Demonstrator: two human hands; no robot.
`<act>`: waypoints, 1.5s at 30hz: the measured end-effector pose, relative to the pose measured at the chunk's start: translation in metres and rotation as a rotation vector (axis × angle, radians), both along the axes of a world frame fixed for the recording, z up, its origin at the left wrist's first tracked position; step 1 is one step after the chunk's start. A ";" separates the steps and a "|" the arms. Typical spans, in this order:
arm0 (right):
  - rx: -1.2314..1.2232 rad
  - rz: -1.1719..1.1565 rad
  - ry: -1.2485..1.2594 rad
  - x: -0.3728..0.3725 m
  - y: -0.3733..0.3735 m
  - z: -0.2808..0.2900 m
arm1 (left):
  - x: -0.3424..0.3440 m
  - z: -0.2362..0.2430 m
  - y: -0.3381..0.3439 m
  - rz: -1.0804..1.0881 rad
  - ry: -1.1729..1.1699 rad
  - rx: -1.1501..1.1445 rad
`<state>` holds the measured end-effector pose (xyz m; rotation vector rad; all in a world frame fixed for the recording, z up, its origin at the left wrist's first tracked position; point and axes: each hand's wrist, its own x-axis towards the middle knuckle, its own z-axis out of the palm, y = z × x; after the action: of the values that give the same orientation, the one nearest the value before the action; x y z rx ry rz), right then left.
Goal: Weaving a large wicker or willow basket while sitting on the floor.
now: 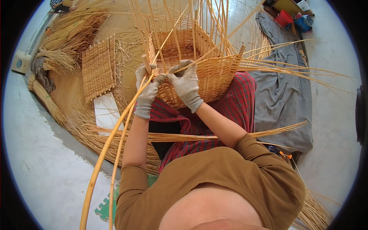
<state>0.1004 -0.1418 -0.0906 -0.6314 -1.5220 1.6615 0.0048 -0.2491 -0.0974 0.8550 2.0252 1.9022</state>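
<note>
A woven wicker basket (218,76) with tall upright stakes rests against my lap. At its near left corner, beside a thick wooden corner post (146,63), my left hand (147,90) in a pale work glove is closed on long willow rods (115,132) that trail down past my left forearm. My right hand (186,83), gloved too, pinches a thin willow rod at the basket's near rim, close to the left hand. The fingertips of both hands nearly meet there. Part of the rods inside the grips is hidden by the gloves.
A flat woven panel (99,71) and a white sheet (107,111) lie at left, near bundles of willow (73,34). Loose rods (184,137) cross my lap. Grey cloth (285,103) covers the floor at right. A red container (284,18) stands at the far right.
</note>
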 end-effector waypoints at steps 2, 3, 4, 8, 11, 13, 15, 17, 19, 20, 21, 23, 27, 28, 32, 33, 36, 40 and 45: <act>0.246 -0.041 -0.030 -0.002 -0.002 0.005 | -0.001 -0.004 0.001 0.037 0.095 -0.032; 0.318 -0.014 -0.154 -0.002 -0.002 0.011 | -0.002 -0.006 0.002 0.064 0.143 -0.054; 0.432 0.005 -0.211 -0.002 0.001 0.019 | -0.002 -0.008 0.003 0.092 0.193 -0.080; 0.607 0.332 -0.429 -0.004 0.031 0.072 | -0.005 -0.014 0.004 0.081 0.034 -0.019; 0.815 0.599 -0.453 -0.012 0.073 0.107 | -0.006 -0.017 0.005 0.071 0.004 0.024; 0.973 0.698 -0.189 -0.030 0.089 0.114 | -0.006 -0.017 0.008 0.096 -0.077 0.002; 0.950 0.585 -0.254 -0.056 0.091 0.108 | -0.006 -0.016 0.012 0.116 -0.143 0.026; 0.820 0.469 -0.425 -0.080 0.087 0.095 | -0.005 -0.017 0.016 0.135 -0.238 0.047; 0.998 0.209 -0.579 -0.101 0.076 0.084 | -0.005 -0.019 0.019 0.166 -0.204 0.048; 1.048 0.122 -0.694 -0.108 0.072 0.082 | -0.006 -0.020 0.020 0.168 -0.219 0.044; 1.078 0.097 -0.788 -0.112 0.068 0.081 | -0.007 -0.021 0.020 0.164 -0.232 0.050; 0.924 0.113 -0.544 -0.114 0.061 0.085 | -0.010 -0.023 0.019 0.216 -0.158 -0.029; 0.671 -0.125 0.083 -0.104 0.049 0.092 | -0.014 -0.028 0.018 0.176 -0.200 -0.006; 0.503 -0.119 0.066 -0.101 0.047 0.089 | -0.012 -0.029 0.017 0.139 -0.257 0.039; 0.383 -0.035 0.611 -0.084 0.047 0.054 | -0.003 -0.033 0.016 0.231 -0.017 0.021; 0.369 0.048 0.712 -0.078 0.051 0.044 | -0.002 -0.032 0.017 0.253 0.028 0.009; 0.282 0.026 0.520 -0.053 0.059 0.016 | -0.004 -0.029 0.017 0.241 -0.028 -0.013; 0.055 0.213 0.730 -0.010 0.070 0.006 | 0.007 -0.017 0.015 0.262 -0.117 0.156; 0.308 0.215 0.153 0.030 0.091 0.017 | 0.065 0.012 0.021 0.422 -0.112 0.274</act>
<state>0.1306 -0.0505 -0.0736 -0.1770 -1.7322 1.5445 0.0694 -0.2284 -0.0854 0.3768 2.0270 2.4328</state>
